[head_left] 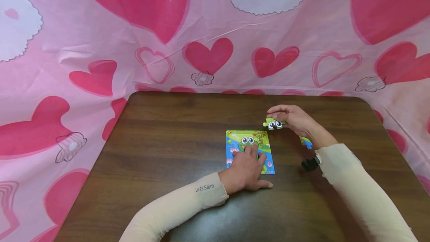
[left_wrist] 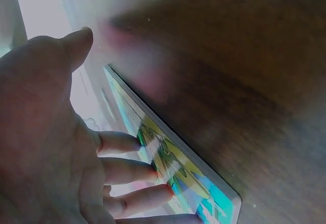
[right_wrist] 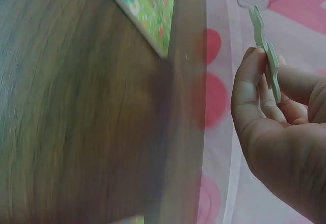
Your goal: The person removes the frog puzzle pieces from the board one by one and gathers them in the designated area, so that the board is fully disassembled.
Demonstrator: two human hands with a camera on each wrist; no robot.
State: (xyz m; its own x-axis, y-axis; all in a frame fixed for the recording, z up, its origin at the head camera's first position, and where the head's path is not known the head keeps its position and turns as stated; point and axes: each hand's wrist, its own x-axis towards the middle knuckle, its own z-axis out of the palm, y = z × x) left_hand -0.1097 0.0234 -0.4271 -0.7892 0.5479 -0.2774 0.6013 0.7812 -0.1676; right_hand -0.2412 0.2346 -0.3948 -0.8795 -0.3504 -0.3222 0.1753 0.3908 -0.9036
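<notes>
Above the table, to the right of and behind the puzzle board, my right hand [head_left: 295, 119] pinches a green puzzle piece [head_left: 274, 123] printed with two big eyes. In the right wrist view that puzzle piece [right_wrist: 267, 56] is edge-on between thumb and fingers. The square puzzle board [head_left: 270, 167] lies flat, with a frog picture on green and blue. My left hand [head_left: 246, 167] rests over its lower middle, fingers extended onto it and thumb spread to the right. In the left wrist view the fingertips touch the board [left_wrist: 175, 155]. The left hand covers part of the picture.
Another green-and-blue puzzle piece [head_left: 306, 142] lies on the table right of the board, partly hidden by my right wrist. The brown wooden table [head_left: 151, 152] reaches back to a pink heart-printed cloth [head_left: 242, 62]. A black device [head_left: 310, 164] sits at the right wrist.
</notes>
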